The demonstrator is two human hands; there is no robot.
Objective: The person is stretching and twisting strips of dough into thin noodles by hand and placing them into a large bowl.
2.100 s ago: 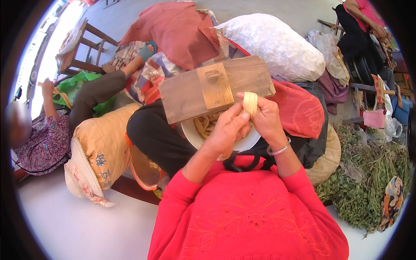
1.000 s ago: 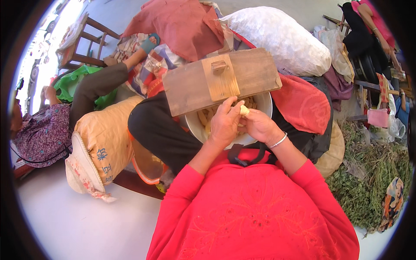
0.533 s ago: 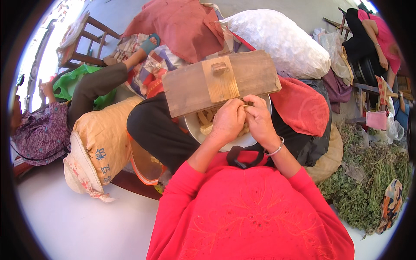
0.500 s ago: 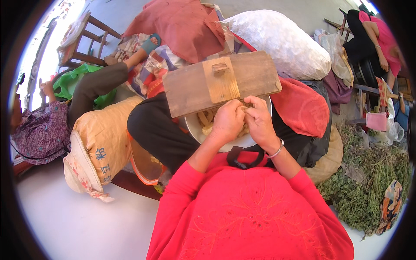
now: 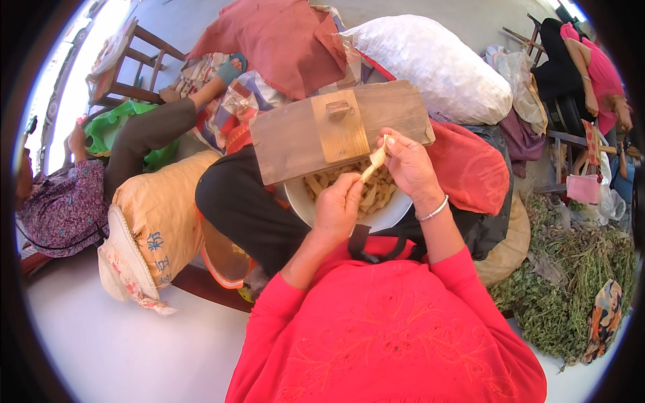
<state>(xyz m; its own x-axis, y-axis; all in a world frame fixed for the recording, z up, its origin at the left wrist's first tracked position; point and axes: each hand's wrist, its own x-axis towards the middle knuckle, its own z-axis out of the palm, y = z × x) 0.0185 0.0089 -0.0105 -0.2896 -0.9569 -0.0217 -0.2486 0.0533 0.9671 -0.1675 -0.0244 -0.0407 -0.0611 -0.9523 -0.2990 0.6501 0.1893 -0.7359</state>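
Note:
A pale yellow twisted strip (image 5: 375, 161) is stretched between my two hands, over a white bowl (image 5: 299, 201) on my lap. My left hand (image 5: 338, 207) pinches its lower end; my right hand (image 5: 411, 169), with a silver bangle at the wrist, pinches the upper end. The bowl holds many short tan pieces (image 5: 377, 196), whose kind I cannot make out. Across the bowl's far side lies a wooden board (image 5: 285, 141) with a lighter cross strip and a small wooden block; it hides part of the bowl.
A full white sack (image 5: 430, 67) lies ahead, beside a reddish cloth (image 5: 275, 43). To the left are a tan sack (image 5: 164, 215), a straw hat (image 5: 127, 255) and a seated person (image 5: 64, 208). On the right lie a red cloth (image 5: 470, 168) and cut green plants (image 5: 564, 289); another person (image 5: 598, 74) sits beyond.
My hands have drawn apart, left hand down and left, right hand slightly up and right. The twisted strip and more of the bowl's contents now show between them.

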